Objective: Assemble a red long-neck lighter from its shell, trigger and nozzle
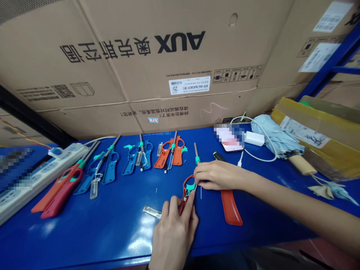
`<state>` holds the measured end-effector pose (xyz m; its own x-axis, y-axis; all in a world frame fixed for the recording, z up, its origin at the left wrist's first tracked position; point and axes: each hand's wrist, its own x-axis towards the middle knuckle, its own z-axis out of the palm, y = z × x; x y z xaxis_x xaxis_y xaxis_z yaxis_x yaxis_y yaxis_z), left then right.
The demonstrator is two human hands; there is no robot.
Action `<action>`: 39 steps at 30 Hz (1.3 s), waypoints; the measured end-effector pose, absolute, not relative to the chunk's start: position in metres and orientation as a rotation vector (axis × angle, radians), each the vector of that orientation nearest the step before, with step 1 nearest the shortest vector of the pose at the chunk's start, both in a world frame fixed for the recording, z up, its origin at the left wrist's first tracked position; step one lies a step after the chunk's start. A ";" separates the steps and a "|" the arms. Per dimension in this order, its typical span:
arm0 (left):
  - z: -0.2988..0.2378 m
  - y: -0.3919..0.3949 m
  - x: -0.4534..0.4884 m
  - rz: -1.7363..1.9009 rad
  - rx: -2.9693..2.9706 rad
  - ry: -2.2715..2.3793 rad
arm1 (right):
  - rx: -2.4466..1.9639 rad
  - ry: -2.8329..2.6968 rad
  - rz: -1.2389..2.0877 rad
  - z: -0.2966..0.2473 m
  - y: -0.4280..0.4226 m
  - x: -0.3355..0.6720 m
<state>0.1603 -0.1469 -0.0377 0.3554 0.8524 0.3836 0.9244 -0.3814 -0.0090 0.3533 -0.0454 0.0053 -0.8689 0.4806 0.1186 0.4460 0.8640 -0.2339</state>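
An opened red gas lighter with a turquoise trigger and a metal tube lies on the blue table. My left hand is closed on its handle, the fingertips against the shell near the trigger. From the right, my right hand pinches at the front of the same lighter, just below the tube's turquoise collar; its fingers hide what exactly they grip. A clear fuel tank lies beside my left hand. The loose red shell half rests below my right wrist. A small screw lies to the left.
Opened blue lighters and an opened orange lighter line the back. Two closed lighters lie by the power strip. A screwdriver, phone, charger, umbrella and carton stand behind and right.
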 end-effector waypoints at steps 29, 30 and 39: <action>-0.035 -0.146 0.160 -0.447 -2.391 -1.578 | -1.106 -2.490 1.116 0.005 -0.012 0.346; -0.035 -0.147 0.160 -0.452 -2.392 -1.579 | -1.103 -2.497 1.109 0.005 -0.011 0.346; -0.038 -0.145 0.160 -0.483 -2.398 -1.573 | -0.917 -2.564 0.934 0.002 -0.019 0.349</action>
